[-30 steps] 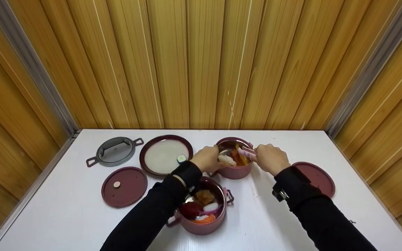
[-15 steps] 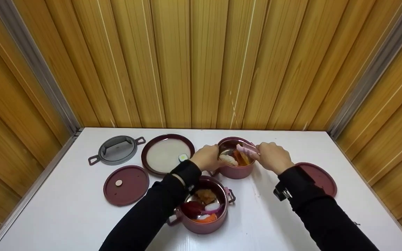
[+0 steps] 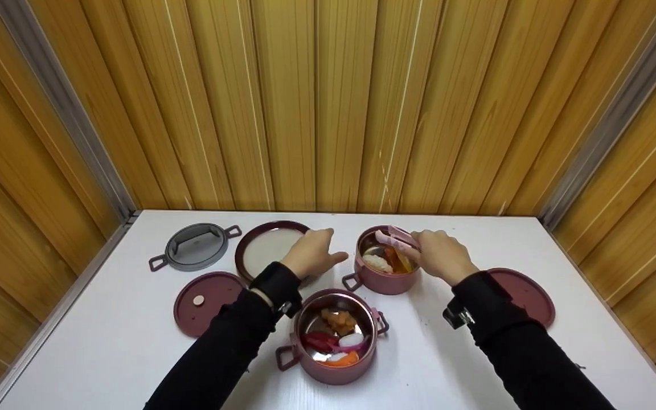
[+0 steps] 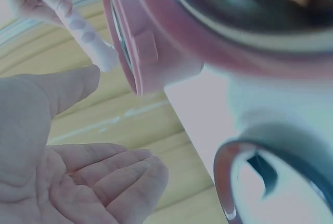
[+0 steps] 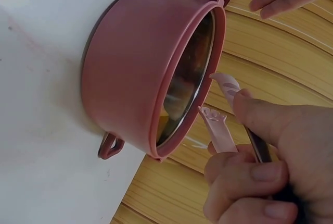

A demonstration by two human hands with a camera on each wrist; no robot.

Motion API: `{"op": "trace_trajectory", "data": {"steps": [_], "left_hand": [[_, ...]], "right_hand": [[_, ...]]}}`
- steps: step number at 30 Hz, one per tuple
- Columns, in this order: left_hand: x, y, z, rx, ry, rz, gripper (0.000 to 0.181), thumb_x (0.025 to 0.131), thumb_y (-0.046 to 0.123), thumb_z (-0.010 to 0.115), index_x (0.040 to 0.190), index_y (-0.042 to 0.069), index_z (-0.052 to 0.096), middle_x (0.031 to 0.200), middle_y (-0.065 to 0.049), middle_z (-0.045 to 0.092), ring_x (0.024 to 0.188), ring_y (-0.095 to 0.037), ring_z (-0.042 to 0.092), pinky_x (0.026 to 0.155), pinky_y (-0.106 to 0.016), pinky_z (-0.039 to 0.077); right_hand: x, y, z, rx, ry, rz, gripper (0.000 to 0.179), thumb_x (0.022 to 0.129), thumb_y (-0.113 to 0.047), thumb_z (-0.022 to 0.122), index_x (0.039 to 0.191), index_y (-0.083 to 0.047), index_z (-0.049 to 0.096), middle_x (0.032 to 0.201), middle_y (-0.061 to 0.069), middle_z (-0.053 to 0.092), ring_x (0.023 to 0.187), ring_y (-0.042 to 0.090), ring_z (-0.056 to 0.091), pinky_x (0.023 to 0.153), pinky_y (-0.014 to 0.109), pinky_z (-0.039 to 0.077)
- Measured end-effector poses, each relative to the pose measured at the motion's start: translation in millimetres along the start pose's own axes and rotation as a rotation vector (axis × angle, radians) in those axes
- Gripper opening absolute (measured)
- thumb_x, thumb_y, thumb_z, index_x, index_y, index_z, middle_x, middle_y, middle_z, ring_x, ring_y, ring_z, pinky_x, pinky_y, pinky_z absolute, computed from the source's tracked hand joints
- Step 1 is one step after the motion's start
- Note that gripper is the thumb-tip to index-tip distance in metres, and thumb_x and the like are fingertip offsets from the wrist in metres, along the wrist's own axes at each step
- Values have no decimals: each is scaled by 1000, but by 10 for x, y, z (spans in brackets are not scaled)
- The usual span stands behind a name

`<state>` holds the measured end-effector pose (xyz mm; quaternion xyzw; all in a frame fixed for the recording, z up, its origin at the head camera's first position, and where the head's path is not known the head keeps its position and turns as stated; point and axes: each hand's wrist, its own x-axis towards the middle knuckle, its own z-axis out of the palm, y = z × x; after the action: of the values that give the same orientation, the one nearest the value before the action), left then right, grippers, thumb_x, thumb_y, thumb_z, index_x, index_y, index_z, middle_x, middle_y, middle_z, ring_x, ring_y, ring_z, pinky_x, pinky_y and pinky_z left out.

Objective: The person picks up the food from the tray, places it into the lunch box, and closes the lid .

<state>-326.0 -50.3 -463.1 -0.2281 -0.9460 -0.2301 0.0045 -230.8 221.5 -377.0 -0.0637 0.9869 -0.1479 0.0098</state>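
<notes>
My right hand [image 3: 446, 256] grips pink tongs [image 3: 395, 239] above the far pink pot [image 3: 388, 283]. In the right wrist view the two tong tips [image 5: 218, 130] stand apart beside the pot's mouth, with nothing between them. Inside that pot lie a white rice-like piece [image 3: 377, 263] and an orange-yellow piece [image 3: 402, 262]. My left hand [image 3: 312, 255] holds nothing and hovers left of the far pot, over the right side of the maroon-rimmed plate [image 3: 246, 256]. Extended fingers [image 4: 117, 174] show in the left wrist view.
A nearer pink pot [image 3: 336, 373] holds a brown piece [image 3: 339, 322], a red piece [image 3: 320, 341] and an orange-white piece [image 3: 344, 359]. Maroon lids [image 3: 214, 293] lie left and right [image 3: 524, 293]. A grey lid [image 3: 196, 250] with side handles sits far left.
My left hand has let go of the far pot's rim and moved left, now covering the small roll on the plate. The tongs have risen slightly, and their tips have spread.
</notes>
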Motion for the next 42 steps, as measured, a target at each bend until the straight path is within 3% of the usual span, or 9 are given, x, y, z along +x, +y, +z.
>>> {"op": "trace_trajectory", "data": {"steps": [4, 6, 13, 19, 24, 27, 33, 40, 42], "left_hand": [[-528, 286, -599, -75, -19, -87, 73, 102, 35, 79, 154, -11, 56, 152, -33, 64, 144, -48, 62, 124, -56, 50], [-655, 249, -722, -82, -10, -116, 73, 103, 33, 78, 156, -11, 53, 156, -34, 60, 147, -49, 59, 127, -56, 47], [-634, -577, -526, -1, 112, -161, 85, 98, 55, 80, 153, -7, 59, 149, -33, 66, 139, -52, 63, 120, -64, 50], [-1045, -487, -833, -40, 77, -284, 97, 95, 51, 84, 156, -16, 49, 149, -39, 62, 140, -55, 62, 120, -65, 50], [-1115, -792, -650, -21, 109, -323, 103, 85, 55, 91, 147, -19, 54, 137, -43, 67, 128, -57, 68, 111, -64, 56], [-1053, -1156, -406, 1, 150, -315, 102, 78, 62, 94, 138, -13, 61, 127, -37, 74, 116, -54, 73, 101, -66, 60], [-1136, -1281, -319, 1, 142, -328, 113, 72, 68, 96, 141, -13, 59, 129, -37, 73, 118, -53, 73, 102, -66, 61], [-1132, -1401, -214, -18, 125, -368, 112, 69, 70, 97, 139, -9, 61, 132, -34, 72, 123, -52, 72, 105, -64, 60], [-1113, -1468, -163, -8, 123, -365, 116, 69, 74, 95, 141, -9, 60, 134, -34, 72, 124, -52, 71, 105, -64, 60]], "right_hand": [[40, -107, 26, 18, -1, -15, 33, 111, -39, 67, 109, -7, 74, 83, 9, 63, 77, 27, 60, 64, 38, 45], [63, -175, 36, 21, 1, -24, 32, 111, -39, 67, 112, -8, 74, 84, 9, 62, 78, 27, 59, 65, 40, 46], [141, -449, 128, 19, 51, -119, 30, 109, -38, 70, 118, -10, 77, 93, 16, 75, 89, 38, 74, 72, 57, 59], [215, -743, 303, 12, 21, -137, 33, 107, -42, 72, 114, -10, 77, 106, 17, 81, 106, 44, 79, 88, 63, 62], [268, -982, 434, 3, -32, -121, 45, 107, -46, 72, 136, -11, 76, 124, 19, 80, 112, 43, 77, 89, 61, 63], [295, -1091, 508, 4, -51, -141, 44, 106, -44, 74, 132, -8, 77, 123, 20, 80, 102, 38, 76, 83, 56, 61], [405, -1174, 657, -4, -109, -121, 50, 105, -43, 76, 135, -3, 76, 124, 22, 79, 95, 34, 72, 87, 53, 62], [859, -899, 1163, -83, -37, -143, 58, 102, -61, 74, 116, -6, 80, 108, 19, 80, 88, 36, 74, 74, 60, 58], [813, -963, 1109, -78, -62, -122, 56, 102, -59, 75, 117, -5, 80, 111, 19, 80, 92, 37, 75, 77, 59, 59]]}}
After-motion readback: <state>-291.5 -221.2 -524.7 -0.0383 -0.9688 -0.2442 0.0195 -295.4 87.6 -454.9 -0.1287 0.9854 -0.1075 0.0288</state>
